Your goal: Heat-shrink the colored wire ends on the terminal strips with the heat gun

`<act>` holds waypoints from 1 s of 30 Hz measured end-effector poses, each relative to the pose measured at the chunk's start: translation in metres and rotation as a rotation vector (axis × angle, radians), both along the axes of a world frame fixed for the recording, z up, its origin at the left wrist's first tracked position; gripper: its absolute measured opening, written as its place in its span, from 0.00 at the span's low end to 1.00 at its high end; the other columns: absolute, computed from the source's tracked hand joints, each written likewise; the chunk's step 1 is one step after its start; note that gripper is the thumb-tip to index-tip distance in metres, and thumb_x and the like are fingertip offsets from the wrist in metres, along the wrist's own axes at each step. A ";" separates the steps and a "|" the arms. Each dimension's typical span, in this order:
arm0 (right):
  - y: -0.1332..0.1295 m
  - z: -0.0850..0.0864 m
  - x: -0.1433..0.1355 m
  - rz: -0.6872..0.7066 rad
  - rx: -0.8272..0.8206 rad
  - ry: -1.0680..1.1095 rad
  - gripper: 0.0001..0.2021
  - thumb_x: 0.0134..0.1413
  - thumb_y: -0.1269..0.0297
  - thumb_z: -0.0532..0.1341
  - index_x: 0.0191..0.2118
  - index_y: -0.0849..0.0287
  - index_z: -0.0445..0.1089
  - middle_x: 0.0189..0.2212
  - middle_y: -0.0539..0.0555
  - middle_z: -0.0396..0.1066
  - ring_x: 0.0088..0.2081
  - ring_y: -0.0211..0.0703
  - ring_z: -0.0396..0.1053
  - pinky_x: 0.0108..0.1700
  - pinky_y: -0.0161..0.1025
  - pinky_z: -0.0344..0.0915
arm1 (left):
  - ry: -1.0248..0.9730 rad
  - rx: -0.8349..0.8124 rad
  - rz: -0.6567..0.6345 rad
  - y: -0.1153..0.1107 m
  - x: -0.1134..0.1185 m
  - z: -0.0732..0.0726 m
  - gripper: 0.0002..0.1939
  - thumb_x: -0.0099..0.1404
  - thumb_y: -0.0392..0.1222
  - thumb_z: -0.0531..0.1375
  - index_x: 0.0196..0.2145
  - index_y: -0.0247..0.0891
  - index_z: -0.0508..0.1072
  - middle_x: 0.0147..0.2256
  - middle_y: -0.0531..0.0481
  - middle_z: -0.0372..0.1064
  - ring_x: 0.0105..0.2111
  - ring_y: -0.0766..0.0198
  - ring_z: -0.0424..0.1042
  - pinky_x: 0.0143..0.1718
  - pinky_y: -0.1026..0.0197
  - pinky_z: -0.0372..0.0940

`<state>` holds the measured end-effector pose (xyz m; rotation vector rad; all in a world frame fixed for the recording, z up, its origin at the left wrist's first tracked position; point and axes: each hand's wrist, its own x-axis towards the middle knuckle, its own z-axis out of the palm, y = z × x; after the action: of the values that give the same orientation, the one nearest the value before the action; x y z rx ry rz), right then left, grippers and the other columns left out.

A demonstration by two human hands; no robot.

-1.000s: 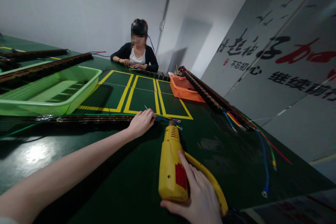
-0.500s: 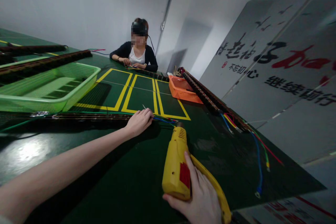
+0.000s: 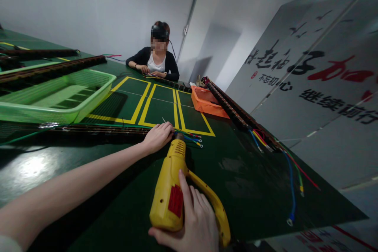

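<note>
My right hand (image 3: 195,220) is wrapped round a yellow heat gun (image 3: 169,189) with a red label. The gun's nozzle points away from me, close to the fingers of my left hand. My left hand (image 3: 159,136) is closed round a bundle of wires (image 3: 190,137), whose blue, red and yellow ends with ring terminals stick out to the right. A thin white piece pokes up behind its fingers. Left of that hand, a long dark wiring harness strip (image 3: 100,132) lies along the table, with a green wire on it.
A light green basket (image 3: 88,104) stands at left with dark strips (image 3: 59,69) across it. An orange basket (image 3: 206,106) sits farther back. More long strips (image 3: 227,102) with loose wire ends (image 3: 291,189) lie at right. Across the green table (image 3: 251,204) sits a person (image 3: 156,61).
My right hand has brought the heat gun to the left, so its nozzle moved from the terminal ends to beside my left hand. My left hand keeps its hold.
</note>
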<state>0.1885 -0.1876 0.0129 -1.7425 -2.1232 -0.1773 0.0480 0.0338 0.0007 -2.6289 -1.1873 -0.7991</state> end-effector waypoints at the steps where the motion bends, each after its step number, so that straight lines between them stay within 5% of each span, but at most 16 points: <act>1: 0.000 0.000 0.000 0.000 -0.005 0.000 0.58 0.33 0.28 0.56 0.66 0.58 0.36 0.44 0.60 0.70 0.41 0.58 0.70 0.42 0.52 0.68 | 0.001 0.001 0.000 0.000 0.000 0.000 0.11 0.69 0.42 0.45 0.41 0.37 0.64 0.42 0.46 0.65 0.41 0.60 0.65 0.40 0.57 0.58; 10: 0.000 0.014 0.002 0.009 -0.061 -0.048 0.65 0.24 0.32 0.64 0.66 0.60 0.35 0.45 0.61 0.70 0.43 0.58 0.71 0.44 0.51 0.69 | 0.004 0.021 0.008 -0.002 0.001 0.001 0.08 0.67 0.41 0.48 0.39 0.37 0.63 0.42 0.47 0.64 0.40 0.60 0.66 0.40 0.57 0.58; 30: -0.001 0.009 0.007 0.007 -0.035 -0.012 0.60 0.28 0.29 0.60 0.65 0.61 0.43 0.43 0.61 0.70 0.42 0.55 0.70 0.44 0.48 0.67 | 0.116 0.047 0.096 -0.005 0.009 0.005 0.15 0.70 0.43 0.43 0.40 0.33 0.64 0.43 0.40 0.63 0.40 0.54 0.64 0.38 0.55 0.58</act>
<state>0.1958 -0.1885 0.0219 -1.7570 -2.1534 -0.1504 0.0569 0.0288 0.0055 -2.5213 -1.2377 -0.6396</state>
